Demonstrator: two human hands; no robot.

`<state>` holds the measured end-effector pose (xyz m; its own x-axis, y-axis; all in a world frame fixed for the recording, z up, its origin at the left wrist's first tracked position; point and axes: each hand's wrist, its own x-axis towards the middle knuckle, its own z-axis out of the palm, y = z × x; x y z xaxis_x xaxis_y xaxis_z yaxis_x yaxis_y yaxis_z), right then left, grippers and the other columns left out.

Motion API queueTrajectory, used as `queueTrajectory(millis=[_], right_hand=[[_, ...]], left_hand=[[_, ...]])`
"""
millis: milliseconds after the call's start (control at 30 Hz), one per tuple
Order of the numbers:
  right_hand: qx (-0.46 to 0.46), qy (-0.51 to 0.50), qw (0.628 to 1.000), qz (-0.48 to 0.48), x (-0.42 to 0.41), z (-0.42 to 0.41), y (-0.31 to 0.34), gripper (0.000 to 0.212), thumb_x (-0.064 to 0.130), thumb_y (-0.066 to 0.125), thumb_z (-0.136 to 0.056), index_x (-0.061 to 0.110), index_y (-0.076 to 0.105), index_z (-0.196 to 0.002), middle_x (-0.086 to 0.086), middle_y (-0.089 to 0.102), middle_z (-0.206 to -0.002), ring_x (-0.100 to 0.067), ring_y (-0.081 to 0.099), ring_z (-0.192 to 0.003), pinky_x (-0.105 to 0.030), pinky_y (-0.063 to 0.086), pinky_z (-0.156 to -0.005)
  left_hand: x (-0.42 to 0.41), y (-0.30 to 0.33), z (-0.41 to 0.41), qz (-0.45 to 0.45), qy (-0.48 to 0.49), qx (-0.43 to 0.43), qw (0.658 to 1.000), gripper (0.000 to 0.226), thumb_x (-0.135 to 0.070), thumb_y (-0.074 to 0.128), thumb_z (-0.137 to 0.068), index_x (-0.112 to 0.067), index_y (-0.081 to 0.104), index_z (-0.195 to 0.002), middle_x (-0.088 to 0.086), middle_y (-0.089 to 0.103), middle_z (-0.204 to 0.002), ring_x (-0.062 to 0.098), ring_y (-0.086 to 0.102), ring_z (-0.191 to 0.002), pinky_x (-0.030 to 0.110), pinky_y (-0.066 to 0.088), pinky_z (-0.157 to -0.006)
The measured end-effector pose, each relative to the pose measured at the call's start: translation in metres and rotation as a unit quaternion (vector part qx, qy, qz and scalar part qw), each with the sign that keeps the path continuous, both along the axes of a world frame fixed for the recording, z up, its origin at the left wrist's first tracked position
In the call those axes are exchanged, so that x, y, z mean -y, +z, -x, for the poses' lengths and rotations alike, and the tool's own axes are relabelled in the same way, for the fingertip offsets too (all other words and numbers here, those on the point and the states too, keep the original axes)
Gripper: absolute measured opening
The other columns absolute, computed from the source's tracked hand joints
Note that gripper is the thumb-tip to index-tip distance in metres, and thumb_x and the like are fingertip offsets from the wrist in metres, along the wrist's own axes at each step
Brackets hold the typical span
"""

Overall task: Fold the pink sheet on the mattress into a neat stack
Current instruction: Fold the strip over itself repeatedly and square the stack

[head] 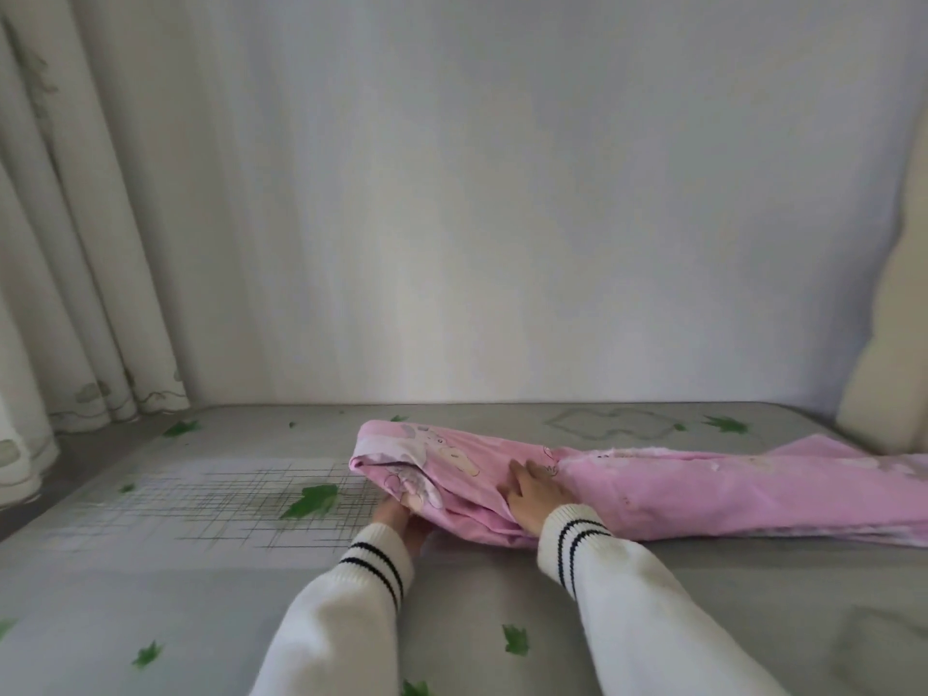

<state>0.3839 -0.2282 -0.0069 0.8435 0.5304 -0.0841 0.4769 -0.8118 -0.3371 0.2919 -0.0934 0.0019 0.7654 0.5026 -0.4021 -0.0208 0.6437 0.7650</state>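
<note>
The pink sheet (pixel 703 487), printed with cartoon figures, lies as a long folded band across the grey mattress (pixel 201 570), running from the middle off the right edge. Its left end is doubled over into a thick fold. My left hand (pixel 399 519) is under that left end, fingers tucked beneath the cloth and partly hidden. My right hand (pixel 535 494) lies flat on top of the sheet, fingers spread, pressing the fold down. Both arms wear white sleeves with black-striped cuffs.
The mattress has green leaf prints and a crosshatch pattern. A plain white wall (pixel 477 218) rises right behind it. Cream curtains (pixel 65 243) hang at the left, and a beige cushion or headboard (pixel 894 344) stands at the right.
</note>
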Motion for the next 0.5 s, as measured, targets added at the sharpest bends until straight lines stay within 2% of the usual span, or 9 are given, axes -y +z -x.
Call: queueTrajectory(millis=[33, 100, 133, 233, 367, 500], right_hand=[[-0.005, 0.0, 1.0, -0.006, 0.0, -0.002, 0.001, 0.05, 0.037, 0.026, -0.099, 0.02, 0.022, -0.145, -0.005, 0.015, -0.157, -0.026, 0.02, -0.144, -0.043, 0.018, -0.118], [-0.02, -0.001, 1.0, -0.017, 0.0, -0.004, 0.002, 0.049, 0.037, 0.027, -0.098, 0.021, 0.022, -0.145, -0.005, 0.013, -0.158, -0.027, 0.018, -0.144, -0.043, 0.017, -0.119], [-0.026, -0.003, 0.999, -0.02, 0.0, -0.005, 0.002, 0.05, 0.038, 0.027, -0.098, 0.022, 0.022, -0.145, -0.006, 0.012, -0.158, -0.027, 0.017, -0.145, -0.043, 0.016, -0.119], [-0.037, -0.001, 0.999, -0.022, -0.002, -0.004, 0.002, 0.051, 0.038, 0.027, -0.097, 0.023, 0.019, -0.146, -0.005, 0.008, -0.158, -0.028, 0.011, -0.146, -0.045, 0.013, -0.119], [-0.065, -0.011, 0.997, -0.039, -0.006, -0.002, 0.001, 0.054, 0.037, 0.024, -0.098, 0.026, 0.008, -0.149, -0.006, 0.0, -0.159, -0.03, 0.0, -0.147, -0.046, 0.004, -0.12], [-0.096, -0.013, 0.994, -0.057, -0.019, 0.004, 0.003, 0.055, 0.04, 0.019, -0.099, 0.027, 0.002, -0.15, -0.008, -0.004, -0.159, -0.033, -0.003, -0.146, -0.049, 0.003, -0.119]], left_hand=[[0.004, -0.004, -0.005, 0.02, -0.021, 0.024, 0.999, 0.047, -0.013, 0.035, -0.098, 0.001, 0.029, -0.142, 0.024, 0.039, -0.142, 0.034, 0.036, -0.133, 0.036, 0.023, -0.114], [0.021, 0.001, -0.007, 0.046, -0.059, 0.062, 0.995, 0.043, -0.03, 0.026, -0.101, -0.006, 0.044, -0.132, 0.013, 0.041, -0.141, 0.033, 0.035, -0.134, 0.042, 0.025, -0.111], [0.03, 0.006, -0.008, 0.064, -0.064, 0.067, 0.994, 0.048, -0.038, 0.027, -0.099, -0.007, 0.046, -0.129, 0.015, 0.041, -0.143, 0.035, 0.036, -0.132, 0.046, 0.025, -0.11], [0.037, 0.003, -0.022, 0.081, -0.075, 0.064, 0.992, 0.067, -0.055, 0.021, -0.094, -0.01, 0.035, -0.141, 0.019, 0.034, -0.148, 0.038, 0.029, -0.137, 0.051, 0.019, -0.113], [0.037, 0.0, -0.035, 0.065, -0.055, 0.022, 0.996, 0.074, -0.057, 0.012, -0.094, -0.007, 0.024, -0.146, 0.015, 0.023, -0.154, 0.035, 0.02, -0.142, 0.049, 0.013, -0.118], [0.038, 0.013, -0.022, 0.081, -0.048, 0.076, 0.993, 0.067, -0.057, 0.02, -0.093, -0.011, 0.042, -0.136, 0.015, 0.034, -0.149, 0.035, 0.029, -0.139, 0.051, 0.019, -0.116]])
